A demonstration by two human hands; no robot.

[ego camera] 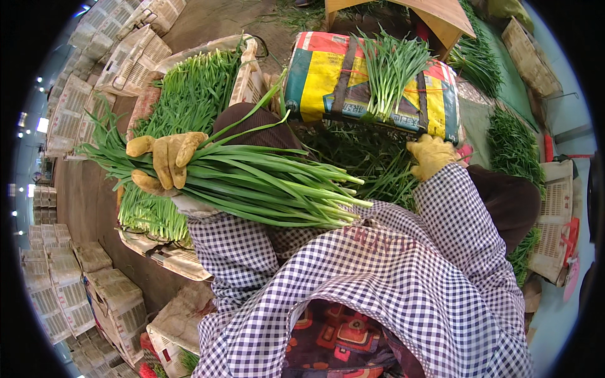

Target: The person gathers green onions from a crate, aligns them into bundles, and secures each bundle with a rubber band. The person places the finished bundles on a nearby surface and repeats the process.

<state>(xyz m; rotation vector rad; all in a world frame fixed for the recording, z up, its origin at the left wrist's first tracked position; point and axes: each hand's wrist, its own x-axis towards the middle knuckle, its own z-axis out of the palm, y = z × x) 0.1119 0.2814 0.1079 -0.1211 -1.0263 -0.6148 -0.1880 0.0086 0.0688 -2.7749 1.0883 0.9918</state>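
My left hand (165,160), in a soiled yellow work glove, is closed around a large bunch of garlic chives (264,182). The pale cut ends point right, over my checked apron, and the leafy tips hang out to the left. In a matching glove, my right hand (431,155) rests at the near right edge of a work surface covered with printed sacking (309,85); its fingertips are partly hidden, and I see nothing held in it. A smaller bunch of chives (392,75) lies on that surface, stems towards me, beside a thin red tie (425,90).
A plastic crate (246,71) packed with chives stands to the left. Loose leaves (373,160) lie below the work surface. More chive piles (513,146) are at the right. Stacked white crates (113,302) line the far left, and a wooden stool (439,19) stands beyond.
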